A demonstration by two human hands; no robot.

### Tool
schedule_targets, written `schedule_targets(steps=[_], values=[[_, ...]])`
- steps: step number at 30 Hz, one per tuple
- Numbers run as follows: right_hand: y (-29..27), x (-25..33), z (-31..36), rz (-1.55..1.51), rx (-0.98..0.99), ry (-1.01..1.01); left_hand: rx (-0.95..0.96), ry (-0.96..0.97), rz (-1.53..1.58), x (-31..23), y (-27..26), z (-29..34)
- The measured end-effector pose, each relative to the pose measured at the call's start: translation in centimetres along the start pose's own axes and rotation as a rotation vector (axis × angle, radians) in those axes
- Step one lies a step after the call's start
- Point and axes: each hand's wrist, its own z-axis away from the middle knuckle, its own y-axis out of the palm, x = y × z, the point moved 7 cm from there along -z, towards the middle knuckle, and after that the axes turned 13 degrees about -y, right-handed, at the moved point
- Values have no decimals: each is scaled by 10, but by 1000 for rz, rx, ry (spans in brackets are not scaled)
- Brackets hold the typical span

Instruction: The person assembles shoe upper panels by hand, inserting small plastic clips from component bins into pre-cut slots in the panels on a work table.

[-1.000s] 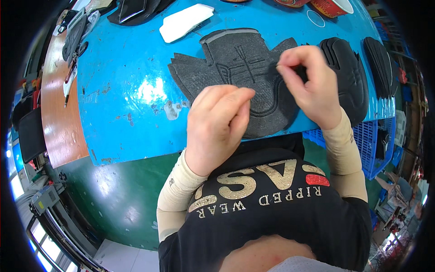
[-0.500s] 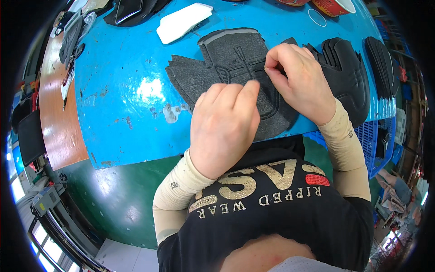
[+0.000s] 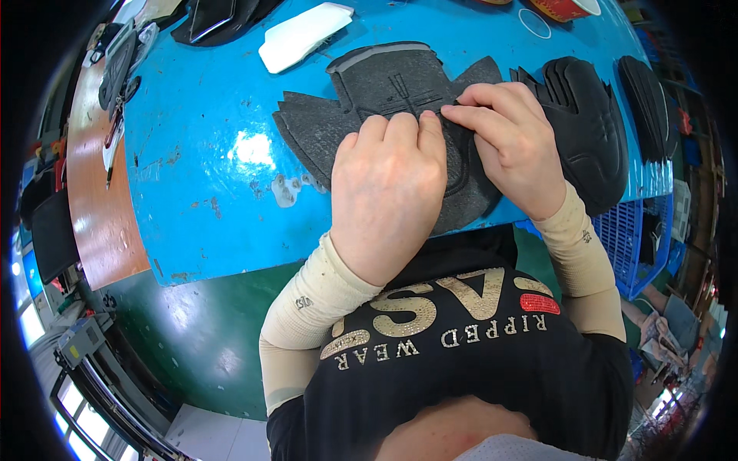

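Observation:
A dark grey fabric pad [image 3: 396, 86] with flared side flaps and raised line patterns lies near the table's front edge. Over its middle is my left hand [image 3: 390, 173], back upward, with its fingers curled closed. My right hand [image 3: 513, 138] is over the pad's right part, its thumb and forefinger drawn into a pinch close to the left hand's fingertips. Anything held in either set of fingertips is too small or hidden to make out. Both hands partly cover the pad.
Stacked black moulded pads [image 3: 588, 142] stand to the right, with more black pieces [image 3: 647, 107] beyond. A white sheet piece [image 3: 306, 37] lies farther back on the blue table [image 3: 207, 123]. A red tub [image 3: 565, 8] stands far right; a blue crate [image 3: 621, 246] sits below the table edge.
My left hand has moved slightly farther over the pad. My right hand has shifted, bringing the fingertips of both hands nearer together. More of the pad's right flap now shows.

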Motion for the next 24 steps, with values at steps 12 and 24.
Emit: schedule_targets(steps=[12, 24], values=[[6, 35, 14, -955, -239, 431, 0, -479, 1168, 37, -13, 42], [12, 44, 16, -856, -274, 456, -112, -325, 1186, 37, -16, 45]])
